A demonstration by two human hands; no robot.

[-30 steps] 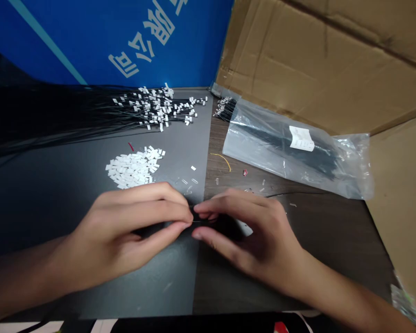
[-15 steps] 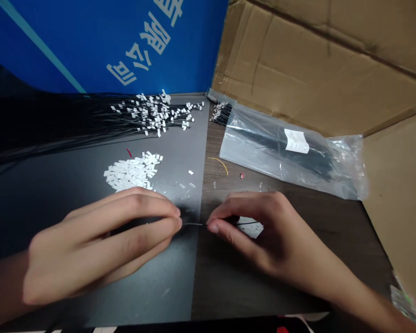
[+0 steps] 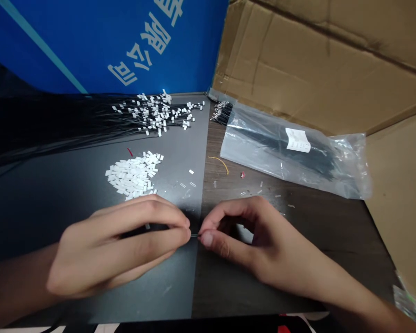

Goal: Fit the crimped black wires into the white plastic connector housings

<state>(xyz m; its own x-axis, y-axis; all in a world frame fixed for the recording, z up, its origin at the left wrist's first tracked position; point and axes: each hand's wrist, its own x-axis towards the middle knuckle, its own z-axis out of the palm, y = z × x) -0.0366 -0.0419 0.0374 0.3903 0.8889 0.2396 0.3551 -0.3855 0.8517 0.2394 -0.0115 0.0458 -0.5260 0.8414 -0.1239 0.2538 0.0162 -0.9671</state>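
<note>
Between left hand (image 3: 106, 254) and right hand (image 3: 260, 254), thin wire (image 3: 194, 236), indistinct; ends hidden

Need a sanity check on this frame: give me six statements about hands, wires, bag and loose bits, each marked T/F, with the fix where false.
1. A thin strand shows between the left hand and the right hand. True.
2. The yellow strip lies on the grey surface. False: it lies on the brown surface.
3. Black wires with white ends lie beyond the white pile. True.
4. The white pile is to the right of the clear bag. False: it is to the left.
5. The clear bag carries a white label. True.
6. The blue panel is free of lettering. False: it bears pale characters.
</note>
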